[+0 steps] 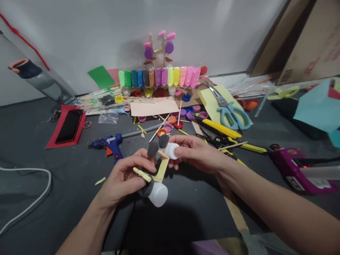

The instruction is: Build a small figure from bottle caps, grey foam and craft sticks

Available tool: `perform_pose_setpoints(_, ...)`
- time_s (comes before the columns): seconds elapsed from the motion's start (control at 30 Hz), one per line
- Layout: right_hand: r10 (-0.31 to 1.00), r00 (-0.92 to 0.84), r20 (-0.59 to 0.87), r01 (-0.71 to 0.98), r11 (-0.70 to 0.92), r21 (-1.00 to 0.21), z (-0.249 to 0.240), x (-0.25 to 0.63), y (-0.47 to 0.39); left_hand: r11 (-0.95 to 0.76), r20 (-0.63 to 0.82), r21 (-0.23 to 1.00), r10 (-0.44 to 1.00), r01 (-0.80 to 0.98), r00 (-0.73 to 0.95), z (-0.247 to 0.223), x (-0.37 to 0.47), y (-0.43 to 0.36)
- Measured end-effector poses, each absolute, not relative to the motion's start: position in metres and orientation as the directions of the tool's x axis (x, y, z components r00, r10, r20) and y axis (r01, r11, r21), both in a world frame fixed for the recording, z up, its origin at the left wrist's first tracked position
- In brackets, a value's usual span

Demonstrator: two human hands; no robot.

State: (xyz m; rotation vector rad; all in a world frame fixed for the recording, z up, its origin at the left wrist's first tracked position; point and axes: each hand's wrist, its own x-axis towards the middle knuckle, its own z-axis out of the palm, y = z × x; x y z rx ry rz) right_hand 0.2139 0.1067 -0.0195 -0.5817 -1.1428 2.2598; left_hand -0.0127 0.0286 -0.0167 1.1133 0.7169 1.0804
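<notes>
Above the table I hold a small craft model between both hands. Its pale yellow strip point(162, 169) joins two ends, which carry dark grey discs point(153, 149) and white, rounded, cap-like pieces point(158, 194). My left hand point(124, 175) is closed on the near end, by a dark disc and a short pale yellow stick point(142, 174). At the far end, the thumb and fingers of my right hand point(191, 152) pinch the smaller white piece point(171, 151). My fingers hide part of the discs.
A blue glue gun point(114, 143) lies left of my hands. Loose caps point(168, 128) and sticks are scattered beyond them. Scissors point(230, 109), a yellow cutter point(221, 128) and a purple box point(300, 170) lie right. Packs of coloured clay point(159, 77) line the back; a phone point(69, 125) lies left.
</notes>
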Motion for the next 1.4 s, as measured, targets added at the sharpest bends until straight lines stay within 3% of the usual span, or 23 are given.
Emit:
perform_pose_setpoints(0.7,0.591,-0.789,-0.17,-0.252,-0.562,-0.788,-0.022,0.211,0.105,0.049,0.048,0.952,0.951,-0.303,0.305,-0.014,-0.013,0.03)
perform_pose_setpoints(1.13,0.677,-0.73,-0.094,-0.378,-0.514,-0.77,-0.02,0.211,0.106,0.116,0.056,0.87,0.943,-0.479,0.329,-0.021,-0.005,0.024)
perform_pose_setpoints(1.4,0.802,-0.596,0.022,-0.411,-0.282,-0.867,-0.019,0.208,0.102,0.103,-0.091,0.937,0.994,-0.333,0.052,-0.028,0.013,0.019)
